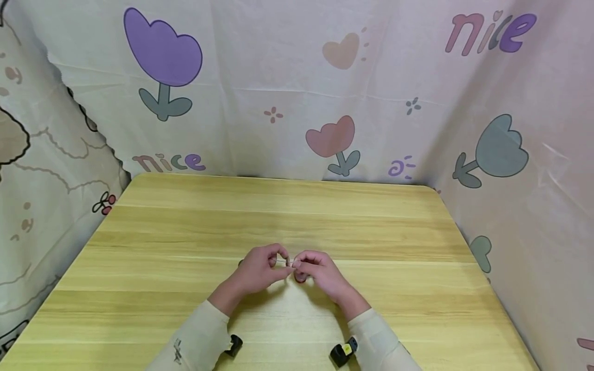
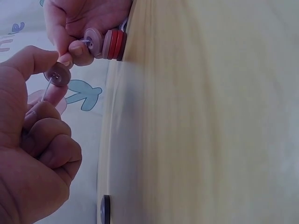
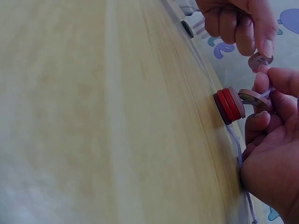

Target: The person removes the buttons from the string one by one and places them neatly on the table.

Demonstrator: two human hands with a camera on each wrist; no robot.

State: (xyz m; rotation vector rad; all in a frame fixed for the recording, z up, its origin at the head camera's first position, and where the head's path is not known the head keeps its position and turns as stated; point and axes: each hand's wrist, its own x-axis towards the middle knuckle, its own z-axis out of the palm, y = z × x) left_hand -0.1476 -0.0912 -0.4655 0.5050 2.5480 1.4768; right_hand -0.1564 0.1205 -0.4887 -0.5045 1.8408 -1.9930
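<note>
Between the thumb and a finger my left hand (image 1: 255,268) pinches a brown button (image 2: 58,73) with small holes. A thin pale strand (image 2: 47,88) runs from that button to the left hand's curled fingers. Close beside it, fingertips nearly meeting the left hand's, my right hand (image 1: 322,273) grips a lilac cord (image 3: 238,145). On this cord hang a tilted mauve button (image 3: 253,98) and a stack of red and dark buttons (image 3: 229,105), low at the tabletop. The cord's tail trails below the stack to a knot. The right fingers hide part of the cord.
A loose dark button (image 3: 187,29) lies on the wooden table (image 1: 297,216), beyond the left hand. Black wrist cameras (image 1: 343,352) sit at both sleeves. A printed curtain (image 1: 260,77) hangs behind and at both sides of the table.
</note>
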